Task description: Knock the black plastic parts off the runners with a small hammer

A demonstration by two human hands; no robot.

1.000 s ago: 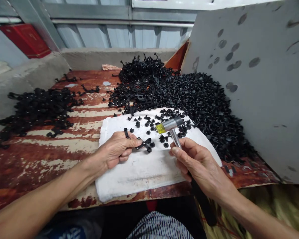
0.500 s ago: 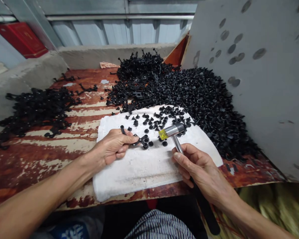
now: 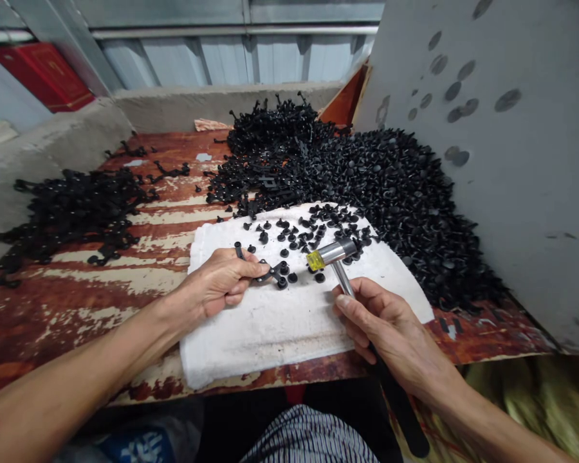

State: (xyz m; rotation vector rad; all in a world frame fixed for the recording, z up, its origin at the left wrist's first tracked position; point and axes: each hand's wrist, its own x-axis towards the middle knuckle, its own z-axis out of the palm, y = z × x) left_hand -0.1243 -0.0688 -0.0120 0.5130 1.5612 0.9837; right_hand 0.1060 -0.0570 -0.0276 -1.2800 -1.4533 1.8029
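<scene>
My left hand (image 3: 219, 286) rests on a white cloth (image 3: 289, 318) and pinches a black plastic sprue (image 3: 270, 272) that still carries small round parts. My right hand (image 3: 383, 328) is closed round the shaft of a small hammer (image 3: 332, 253) with a metal head and a yellow face. The hammer head hovers just to the right of the sprue's end. Several loose black round parts (image 3: 313, 231) lie scattered on the far half of the cloth.
A big heap of black round parts (image 3: 395, 193) fills the right of the worn red tabletop (image 3: 77, 302); tangled sprues (image 3: 275, 138) are piled behind. Another pile of sprues (image 3: 72, 212) lies at the left. A grey board (image 3: 511, 161) walls the right side.
The hammer head came down and a little left toward the sprue, then stayed there. My left hand keeps its grip in the same place.
</scene>
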